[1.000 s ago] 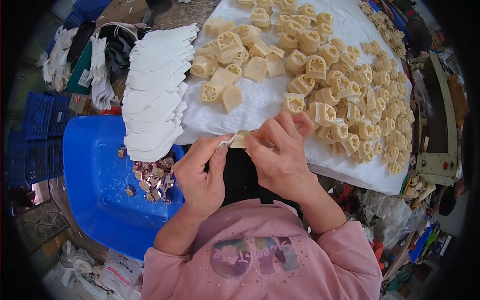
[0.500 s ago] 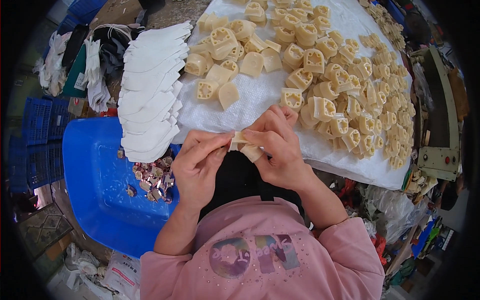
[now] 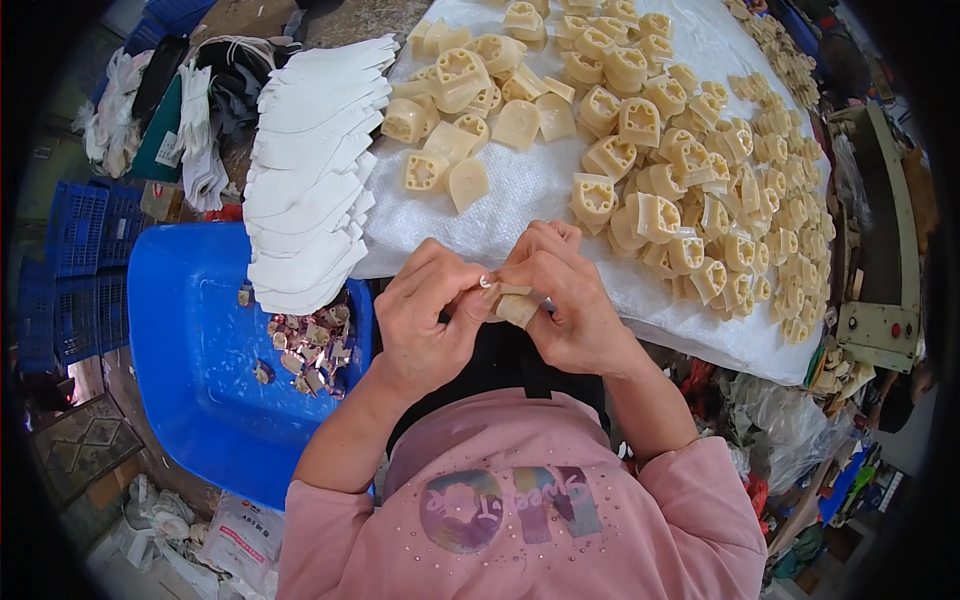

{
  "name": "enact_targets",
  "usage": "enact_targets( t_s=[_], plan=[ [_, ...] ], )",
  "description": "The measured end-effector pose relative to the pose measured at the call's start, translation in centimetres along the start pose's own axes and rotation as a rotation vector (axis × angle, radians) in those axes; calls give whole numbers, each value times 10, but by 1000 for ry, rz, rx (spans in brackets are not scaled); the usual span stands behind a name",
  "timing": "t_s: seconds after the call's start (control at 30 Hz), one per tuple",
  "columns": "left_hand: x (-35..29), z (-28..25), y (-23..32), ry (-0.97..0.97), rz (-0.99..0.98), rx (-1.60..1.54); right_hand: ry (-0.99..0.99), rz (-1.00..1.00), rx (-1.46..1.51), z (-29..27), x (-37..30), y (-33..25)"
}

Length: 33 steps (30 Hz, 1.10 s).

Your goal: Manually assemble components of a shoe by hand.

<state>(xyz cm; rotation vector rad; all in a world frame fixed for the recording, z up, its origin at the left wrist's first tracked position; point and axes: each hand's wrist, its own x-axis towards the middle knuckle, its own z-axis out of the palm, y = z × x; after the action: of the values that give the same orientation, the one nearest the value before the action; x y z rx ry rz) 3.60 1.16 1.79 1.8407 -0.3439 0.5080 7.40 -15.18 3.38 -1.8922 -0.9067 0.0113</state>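
Note:
In front of my body, at the near edge of the white-covered table, both hands work close together. My right hand point(image 3: 572, 305) is closed round a beige plastic shoe heel point(image 3: 516, 308), its thumb and fingers covering much of it. My left hand point(image 3: 428, 315) pinches a small white piece point(image 3: 486, 281) against the heel's upper left side. Fingers hide most of that piece, so its full shape cannot be made out. Many similar shoe heels point(image 3: 650, 125) lie heaped on the white woven sheet point(image 3: 415, 230) beyond my hands.
Overlapping white cut pieces point(image 3: 305, 165) hang along the table's left side. Below them stands a blue tub point(image 3: 200, 400) with shiny purple-and-gold small parts point(image 3: 315, 345). Blue crates point(image 3: 75, 230) are at far left; a grey-green machine frame point(image 3: 878, 325) stands at right.
My left hand has shifted right and up, its fingers now curled more tightly at the heel. The heel has moved slightly right with my right hand and turned a little.

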Motion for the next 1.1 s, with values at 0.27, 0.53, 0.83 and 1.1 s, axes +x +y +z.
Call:
enact_targets(
  t_s=[0.27,0.53,0.83,1.1],
  plan=[
    [-3,2,6,29,-198,-123,-6,-49,49,1,-2,4],
    [-4,-16,-8,133,137,148,93,-168,-321,-2,9,-11],
    [-9,-7,8,155,95,-90,318,534,794,23,-32,-8],
    [-11,-1,8,2,245,40,418,540,1044,20,-40,-15]
  ],
)
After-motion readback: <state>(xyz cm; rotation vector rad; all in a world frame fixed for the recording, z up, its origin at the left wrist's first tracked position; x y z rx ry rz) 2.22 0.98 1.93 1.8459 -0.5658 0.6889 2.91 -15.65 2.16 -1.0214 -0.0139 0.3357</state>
